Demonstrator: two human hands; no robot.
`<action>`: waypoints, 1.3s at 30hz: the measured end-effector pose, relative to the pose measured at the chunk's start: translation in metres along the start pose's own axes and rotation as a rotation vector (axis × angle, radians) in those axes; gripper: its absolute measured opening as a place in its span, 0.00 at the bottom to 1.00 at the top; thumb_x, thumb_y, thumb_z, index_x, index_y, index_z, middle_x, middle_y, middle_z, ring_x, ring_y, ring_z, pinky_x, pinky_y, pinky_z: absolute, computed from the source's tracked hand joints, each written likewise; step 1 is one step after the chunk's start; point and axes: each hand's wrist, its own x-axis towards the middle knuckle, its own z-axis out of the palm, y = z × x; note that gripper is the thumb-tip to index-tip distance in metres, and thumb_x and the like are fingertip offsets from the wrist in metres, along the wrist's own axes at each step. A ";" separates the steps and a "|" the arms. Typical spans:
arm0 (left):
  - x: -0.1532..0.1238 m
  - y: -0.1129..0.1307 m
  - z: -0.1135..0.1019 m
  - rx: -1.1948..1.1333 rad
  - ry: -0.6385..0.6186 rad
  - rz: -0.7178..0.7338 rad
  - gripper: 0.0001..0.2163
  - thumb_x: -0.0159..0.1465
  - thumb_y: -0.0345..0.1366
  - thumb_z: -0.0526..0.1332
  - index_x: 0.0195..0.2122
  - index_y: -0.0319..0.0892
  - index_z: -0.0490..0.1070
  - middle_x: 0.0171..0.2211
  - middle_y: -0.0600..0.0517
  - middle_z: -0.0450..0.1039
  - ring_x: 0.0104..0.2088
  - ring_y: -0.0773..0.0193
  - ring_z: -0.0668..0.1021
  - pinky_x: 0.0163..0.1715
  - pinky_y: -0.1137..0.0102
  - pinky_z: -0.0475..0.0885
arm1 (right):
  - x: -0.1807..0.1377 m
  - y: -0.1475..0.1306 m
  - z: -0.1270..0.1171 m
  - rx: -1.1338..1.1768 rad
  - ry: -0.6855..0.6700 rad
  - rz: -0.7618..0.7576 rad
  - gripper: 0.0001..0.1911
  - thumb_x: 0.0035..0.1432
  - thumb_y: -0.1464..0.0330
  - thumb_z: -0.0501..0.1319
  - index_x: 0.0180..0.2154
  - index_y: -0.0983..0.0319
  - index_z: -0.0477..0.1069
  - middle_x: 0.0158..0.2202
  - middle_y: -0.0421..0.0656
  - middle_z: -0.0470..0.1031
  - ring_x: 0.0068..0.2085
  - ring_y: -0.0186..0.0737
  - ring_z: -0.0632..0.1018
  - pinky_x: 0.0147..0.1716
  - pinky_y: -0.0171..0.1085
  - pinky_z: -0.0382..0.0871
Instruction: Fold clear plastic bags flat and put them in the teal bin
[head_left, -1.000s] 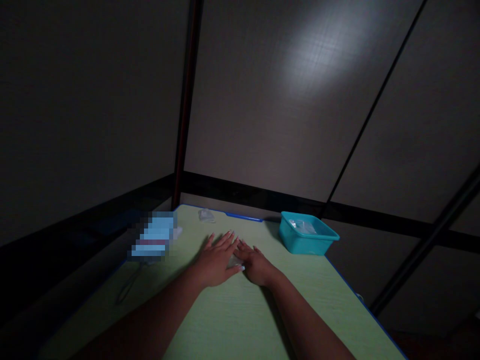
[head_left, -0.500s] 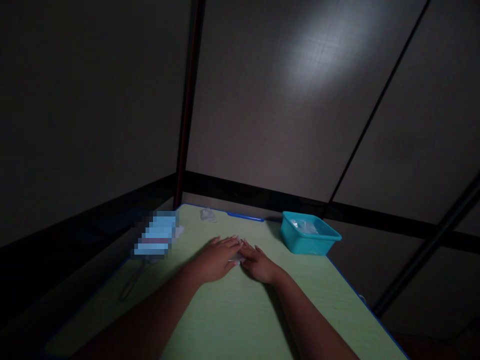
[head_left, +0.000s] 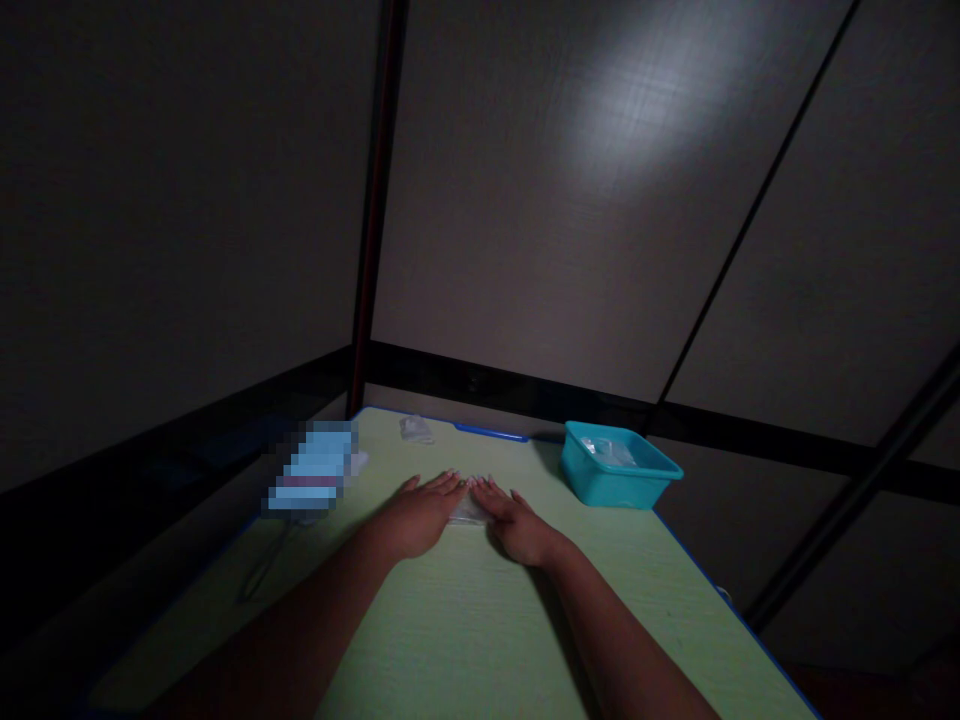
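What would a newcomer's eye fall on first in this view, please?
Most striking is the bright turquoise basket at the far right of the green table, with pale plastic inside. Next come the left hand and right hand, angled toward each other over a clear plastic piece mid-table. A pixelated blue patch stands out at the table's left edge.

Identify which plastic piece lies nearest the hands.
The central piece, between left hand and right hand; the second piece lies farther back on the table, the third piece inside the teal basket.
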 end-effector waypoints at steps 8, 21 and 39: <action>-0.001 0.001 -0.008 0.151 0.107 -0.170 0.29 0.55 0.24 0.46 0.59 0.48 0.50 0.60 0.49 0.52 0.59 0.58 0.54 0.53 0.50 0.49 | -0.003 -0.013 -0.006 0.005 -0.038 0.042 0.30 0.59 0.58 0.43 0.60 0.52 0.35 0.63 0.39 0.34 0.62 0.38 0.37 0.56 0.53 0.31; 0.006 -0.006 -0.018 0.080 0.353 -0.514 0.27 0.56 0.24 0.46 0.58 0.42 0.51 0.54 0.43 0.61 0.51 0.55 0.66 0.48 0.58 0.61 | -0.010 -0.027 -0.005 -0.095 -0.024 0.094 0.27 0.60 0.52 0.28 0.60 0.47 0.35 0.63 0.36 0.28 0.62 0.39 0.34 0.55 0.55 0.32; 0.003 0.006 -0.010 -0.005 0.190 -0.059 0.22 0.63 0.48 0.45 0.57 0.48 0.53 0.60 0.48 0.50 0.60 0.59 0.52 0.56 0.56 0.46 | -0.016 -0.026 -0.008 -0.062 -0.060 0.084 0.27 0.59 0.50 0.36 0.58 0.46 0.45 0.63 0.39 0.29 0.61 0.45 0.31 0.53 0.59 0.28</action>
